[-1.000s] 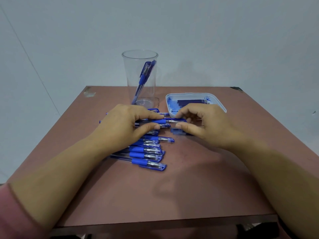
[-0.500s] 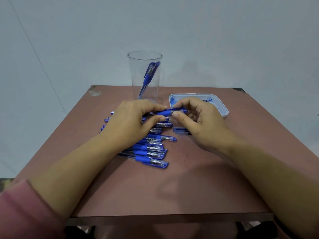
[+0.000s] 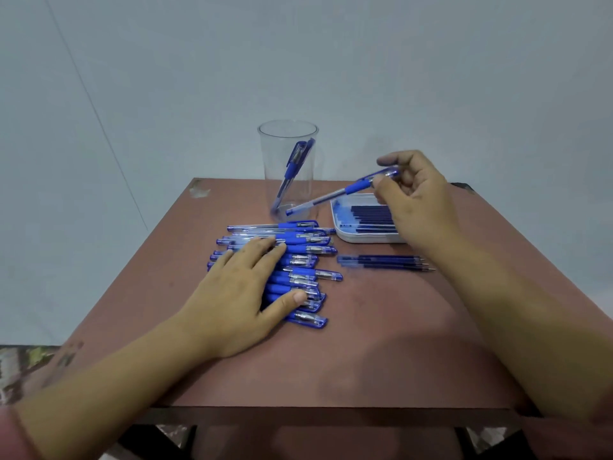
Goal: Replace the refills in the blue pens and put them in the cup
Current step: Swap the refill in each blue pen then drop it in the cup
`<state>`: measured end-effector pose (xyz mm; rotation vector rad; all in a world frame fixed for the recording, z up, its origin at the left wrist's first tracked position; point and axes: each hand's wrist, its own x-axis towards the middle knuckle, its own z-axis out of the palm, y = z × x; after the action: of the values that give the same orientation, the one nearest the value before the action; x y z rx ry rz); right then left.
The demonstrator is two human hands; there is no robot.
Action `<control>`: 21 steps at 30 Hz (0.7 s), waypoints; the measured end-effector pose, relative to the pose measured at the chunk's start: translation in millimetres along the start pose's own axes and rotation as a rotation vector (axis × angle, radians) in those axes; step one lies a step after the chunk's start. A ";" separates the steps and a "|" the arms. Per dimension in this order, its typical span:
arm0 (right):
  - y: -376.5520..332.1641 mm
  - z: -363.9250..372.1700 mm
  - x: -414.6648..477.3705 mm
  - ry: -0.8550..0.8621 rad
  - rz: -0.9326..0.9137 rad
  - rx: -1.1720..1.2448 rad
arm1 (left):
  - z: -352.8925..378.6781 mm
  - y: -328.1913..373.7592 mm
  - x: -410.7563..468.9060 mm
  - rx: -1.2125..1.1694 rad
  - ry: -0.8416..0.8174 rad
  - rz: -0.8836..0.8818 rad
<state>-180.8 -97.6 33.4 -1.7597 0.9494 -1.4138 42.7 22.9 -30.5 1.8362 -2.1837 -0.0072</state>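
**Barely started: nearly all the pens are on the table, not in the cup**

Starting on the left, the person's left hand (image 3: pixel 245 293) lies flat with straight fingers on top of the pile of pens (image 3: pixel 305 250) in the middle of the table (image 3: pixel 365 353). It isn't gripping anything, just resting there. The pile looks like a dozen-ish blue pens lined up side by side.

Right behind the pile, on the far side, stands the clear cup (image 3: pixel 288 144). It's upright, with a finished pen (image 3: pixel 293 164) leaning inside. Could be two in there, hard to tell through the plastic.

Right of the cup, the right hand (image 3: pixel 414 197) is up in the air over the tray, pinching one held pen (image 3: pixel 345 189) between thumb and fingertips. The pen slants down to the left, its far end in front of the cup's base. No way to tell whether this one has its new refill in yet.

Under that hand sits the white tray (image 3: pixel 351 239) with dark refills (image 3: pixel 371 217) in it. Just on the near side of the tray, a few loose refills (image 3: pixel 384 262) lie on the table, probably pulled-out old ones, but that's a guess.

So it looks like very early days: one or two done, one in hand, and the whole pile left to go.
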 end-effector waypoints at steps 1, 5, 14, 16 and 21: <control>-3.7 2.4 5.8 0.014 -0.012 0.008 | 1.0 0.0 0.2 -0.001 -0.001 -0.012; -22.3 16.1 31.6 0.089 -0.076 0.069 | 2.0 1.2 0.6 0.008 -0.017 -0.036; -29.0 54.2 77.2 0.216 -0.274 -0.042 | 2.3 0.8 -0.4 -0.031 -0.017 -0.061; -21.3 64.0 78.4 0.089 -0.273 -0.165 | 1.9 1.2 -0.9 -0.036 -0.014 -0.061; -0.7 70.9 76.3 -0.050 -0.358 -0.436 | 3.4 -0.1 -0.2 -0.040 -0.006 -0.056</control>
<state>-100.1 -158.5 58.4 -2.3728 1.0068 -1.4428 42.1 22.4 -33.9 1.8775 -2.1196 -0.0685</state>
